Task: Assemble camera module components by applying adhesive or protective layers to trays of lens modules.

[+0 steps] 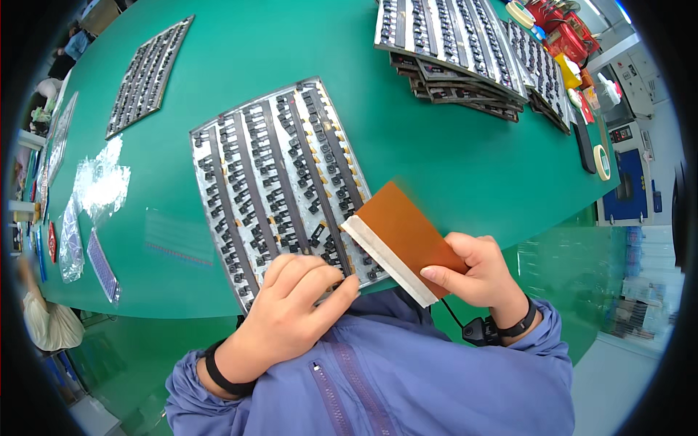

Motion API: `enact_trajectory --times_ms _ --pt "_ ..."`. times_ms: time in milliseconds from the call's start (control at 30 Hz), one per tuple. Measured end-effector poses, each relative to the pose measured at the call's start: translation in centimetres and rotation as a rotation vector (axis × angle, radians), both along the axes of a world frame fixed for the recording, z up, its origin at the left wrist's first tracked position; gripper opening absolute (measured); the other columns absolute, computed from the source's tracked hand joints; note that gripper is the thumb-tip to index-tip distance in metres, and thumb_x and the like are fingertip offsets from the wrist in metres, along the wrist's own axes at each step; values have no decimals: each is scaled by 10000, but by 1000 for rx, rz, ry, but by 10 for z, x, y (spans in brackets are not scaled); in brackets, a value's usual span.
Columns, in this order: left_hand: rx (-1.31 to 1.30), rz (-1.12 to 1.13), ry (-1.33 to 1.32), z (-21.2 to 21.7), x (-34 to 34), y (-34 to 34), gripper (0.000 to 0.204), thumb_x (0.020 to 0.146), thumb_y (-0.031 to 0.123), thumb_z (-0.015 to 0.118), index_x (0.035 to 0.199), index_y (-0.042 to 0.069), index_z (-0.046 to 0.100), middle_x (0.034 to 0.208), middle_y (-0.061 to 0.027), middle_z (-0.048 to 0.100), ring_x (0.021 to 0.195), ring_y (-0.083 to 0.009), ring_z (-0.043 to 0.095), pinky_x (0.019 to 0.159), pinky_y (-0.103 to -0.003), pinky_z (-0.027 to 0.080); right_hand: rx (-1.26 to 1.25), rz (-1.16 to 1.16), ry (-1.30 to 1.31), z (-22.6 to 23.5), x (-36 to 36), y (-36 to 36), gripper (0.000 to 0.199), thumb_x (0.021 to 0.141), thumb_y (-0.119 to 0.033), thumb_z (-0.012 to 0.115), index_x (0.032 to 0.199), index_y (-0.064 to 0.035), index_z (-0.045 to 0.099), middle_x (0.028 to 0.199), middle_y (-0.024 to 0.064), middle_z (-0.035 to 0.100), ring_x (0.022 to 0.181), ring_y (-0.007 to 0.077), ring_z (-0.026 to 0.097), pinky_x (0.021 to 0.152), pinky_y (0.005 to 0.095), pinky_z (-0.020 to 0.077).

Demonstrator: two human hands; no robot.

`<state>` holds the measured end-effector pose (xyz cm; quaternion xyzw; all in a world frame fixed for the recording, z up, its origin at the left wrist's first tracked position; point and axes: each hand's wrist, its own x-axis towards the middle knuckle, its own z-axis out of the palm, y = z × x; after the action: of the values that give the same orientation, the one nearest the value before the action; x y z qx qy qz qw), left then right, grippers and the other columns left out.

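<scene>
Amber-brown card w/ white edge strip [403, 236] sits pinched in right hand [476, 272] grip, thumb along its lower edge, at near right corner of parts tray [280, 182]. Left hand [291, 309] rests fingers-curled on tray's near edge, holding nothing. Tray lies on green desk [436, 152]; tray stack [454, 51] well beyond it.

Tray's [276, 182] near edge under hands

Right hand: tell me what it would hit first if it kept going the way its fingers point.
The right hand holds an orange-brown card with a white edge strip, fingers pointing up-left. Going straight on, it would probably first meet the tray of small black components, though depth is unclear.
</scene>
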<state>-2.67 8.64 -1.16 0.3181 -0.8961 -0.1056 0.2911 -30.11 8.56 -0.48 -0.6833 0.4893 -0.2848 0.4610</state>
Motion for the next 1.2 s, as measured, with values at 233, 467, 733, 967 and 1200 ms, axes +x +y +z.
enact_trajectory --times_ms 233,467,733,967,1200 --pt "-51 -14 -12 -8 -10 -4 209 689 99 675 896 71 682 890 -26 562 858 -183 552 703 -336 440 -24 38 -22 -3 0 -5 205 828 -128 736 739 -21 585 536 36 535 444 99 493 408 253 349" --pt "-32 -77 18 -9 -11 -5 211 710 131 706 915 82 712 867 -4 566 830 -155 543 674 -303 424 -49 85 23 -9 -2 -7 330 798 -118 746 630 -50 470 501 61 420 402 171 408 388 296 301" --pt "36 -66 -46 -6 -12 -7 276 720 199 731 963 71 702 865 -4 550 819 -157 541 675 -316 417 -46 103 27 -5 -1 -8 286 797 -114 743 645 -38 512 502 57 459 400 161 451 387 286 315" --pt "16 -56 -33 -8 -12 -7 276 714 199 736 961 78 709 839 2 531 787 -151 530 661 -314 409 28 28 -22 2 2 -9 144 829 -93 720 766 -11 620 549 41 573 437 111 532 402 252 359" --pt "1 32 -27 -10 -13 -6 374 610 206 782 966 103 738 798 6 505 757 -193 499 646 -343 369 -15 24 -13 0 4 -8 123 819 -92 725 777 -13 641 565 52 591 442 120 551 401 259 374"
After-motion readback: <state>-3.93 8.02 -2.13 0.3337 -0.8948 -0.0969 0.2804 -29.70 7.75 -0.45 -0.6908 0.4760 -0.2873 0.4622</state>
